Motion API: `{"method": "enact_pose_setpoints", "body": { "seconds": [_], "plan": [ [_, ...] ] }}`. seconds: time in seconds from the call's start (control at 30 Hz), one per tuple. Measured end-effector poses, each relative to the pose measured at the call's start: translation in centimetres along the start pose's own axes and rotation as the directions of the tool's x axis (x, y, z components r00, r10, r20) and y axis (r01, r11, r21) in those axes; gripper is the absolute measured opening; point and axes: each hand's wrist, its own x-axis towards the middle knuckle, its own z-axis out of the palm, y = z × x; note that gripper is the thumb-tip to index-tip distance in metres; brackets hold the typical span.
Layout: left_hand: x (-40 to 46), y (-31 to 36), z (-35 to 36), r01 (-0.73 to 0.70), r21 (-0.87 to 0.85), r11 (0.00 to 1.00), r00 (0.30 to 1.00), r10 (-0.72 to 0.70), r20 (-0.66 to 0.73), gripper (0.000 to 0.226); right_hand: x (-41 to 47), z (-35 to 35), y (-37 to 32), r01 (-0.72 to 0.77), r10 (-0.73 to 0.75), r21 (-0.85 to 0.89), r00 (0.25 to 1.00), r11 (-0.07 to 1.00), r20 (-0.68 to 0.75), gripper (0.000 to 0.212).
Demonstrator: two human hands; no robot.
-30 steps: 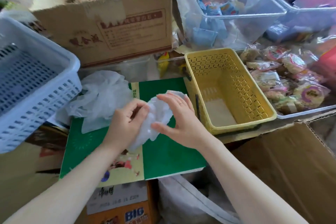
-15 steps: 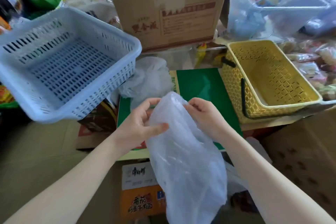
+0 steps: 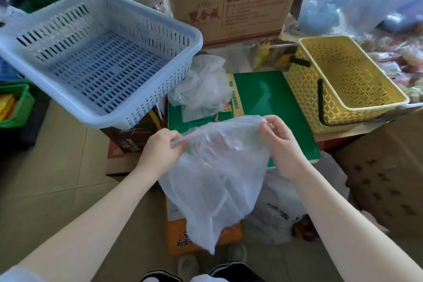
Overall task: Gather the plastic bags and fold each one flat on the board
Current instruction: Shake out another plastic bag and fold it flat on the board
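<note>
Head view: a thin translucent white plastic bag (image 3: 215, 181) is held up by its top edge just in front of the near edge of the flat green board (image 3: 270, 98), and its body is hung down below the board level. One upper corner is pinched by the curled fingers of the left hand (image 3: 160, 151), the other by the thumb and fingertips of the right hand (image 3: 278, 139). A crumpled heap of white plastic bags (image 3: 201, 84) is seen on the far left part of the board, not yet flattened. A light blue slotted plastic basket (image 3: 96, 52) is placed left of the board, and a yellow lattice plastic basket (image 3: 343, 80) right of it. No folded bag can be seen, so the task is judged to be at its early part: this bag must be laid and folded, then the heap.
</note>
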Motion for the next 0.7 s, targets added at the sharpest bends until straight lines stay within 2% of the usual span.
{"method": "enact_pose_setpoints", "body": {
  "seconds": [0.03, 0.07, 0.1, 0.13, 0.17, 0.2, 0.23, 0.3, 0.33, 0.37, 0.43, 0.47, 0.53, 0.6, 0.63, 0.7],
  "plan": [
    [0.1, -0.3, -0.3, 0.016, -0.064, 0.998, 0.999, -0.018, -0.031, 0.029, -0.7, 0.3, -0.6, 0.089, -0.08, -0.066, 0.989, 0.994, 0.125, 0.015],
    [0.3, -0.4, -0.6, 0.042, -0.156, 0.987, 0.997, -0.052, -0.058, 0.026, -1.4, 0.5, -0.8, 0.157, -0.098, -0.202, 0.956, 0.967, 0.277, 0.019],
    [0.3, -0.4, -0.8, 0.07, -0.252, 0.965, 0.993, -0.092, -0.078, 0.021, -2.0, 0.8, -0.7, 0.231, -0.045, -0.389, 0.901, 0.892, 0.432, 0.023],
    [0.3, -0.3, -1.1, 0.076, -0.33, 0.941, 0.99, -0.111, -0.087, 0.016, -2.5, 1.1, -0.3, 0.323, 0.046, -0.553, 0.833, 0.768, 0.551, 0.022],
    [0.1, -0.2, -1.3, 0.073, -0.382, 0.921, 0.99, -0.113, -0.084, 0.012, -3.0, 1.3, 0.3, 0.389, 0.135, -0.644, 0.781, 0.659, 0.61, 0.018],
    [-0.1, 0.0, -1.5, 0.061, -0.42, 0.906, 0.993, -0.098, -0.068, 0.009, -3.5, 1.7, 0.8, 0.415, 0.176, -0.679, 0.762, 0.606, 0.623, 0.019],
    [-0.3, 0.1, -1.7, 0.054, -0.449, 0.892, 0.996, -0.078, -0.035, 0.008, -3.9, 2.1, 1.0, 0.391, 0.182, -0.703, 0.786, 0.594, 0.591, 0.031],
    [-0.8, 0.0, -1.8, 0.067, -0.493, 0.867, 0.998, -0.062, 0.028, 0.011, -4.4, 2.9, 0.5, 0.215, 0.185, -0.73, 0.886, 0.649, 0.425, 0.067],
    [-0.8, -0.3, -1.7, 0.091, -0.504, 0.859, 0.996, -0.077, 0.048, 0.012, -4.5, 3.3, 0.2, 0.141, 0.196, -0.722, 0.912, 0.677, 0.361, 0.074],
    [-0.9, -0.6, -1.6, 0.12, -0.51, 0.852, 0.993, -0.101, 0.066, 0.014, -4.5, 3.6, 0.0, 0.102, 0.212, -0.705, 0.915, 0.702, 0.343, 0.068],
    [-1.0, -1.3, -1.5, 0.19, -0.516, 0.835, 0.981, -0.142, 0.131, 0.021, -4.7, 4.6, 0.1, 0.026, 0.219, -0.608, 0.92, 0.793, 0.326, 0.027],
    [-1.0, -1.6, -1.6, 0.21, -0.515, 0.831, 0.976, -0.147, 0.16, 0.027, -4.6, 4.9, 0.3, -0.047, 0.209, -0.524, 0.944, 0.85, 0.256, 0.015],
    [-0.8, -2.4, -1.7, 0.199, -0.429, 0.881, 0.976, -0.139, 0.167, 0.037, -4.3, 5.3, 0.5, -0.215, 0.239, -0.233, 0.967, 0.949, 0.082, 0.02],
    [-0.8, -2.9, -1.7, 0.136, -0.144, 0.98, 0.986, -0.12, 0.119, 0.037, -3.9, 5.1, 0.2, -0.331, 0.332, 0.058, 0.943, 0.942, -0.025, 0.024],
    [-1.0, -2.9, -1.7, 0.074, -0.03, 0.997, 0.994, -0.072, 0.082, 0.043, -3.7, 5.0, 0.2, -0.366, 0.377, 0.153, 0.925, 0.918, -0.045, 0.024],
    [-2.0, -1.7, -1.9, -0.123, 0.012, 0.992, 0.992, 0.123, -0.012, 0.054, -3.3, 4.9, 0.1, -0.429, 0.456, 0.231, 0.886, 0.873, -0.079, 0.024]
  ]
}}
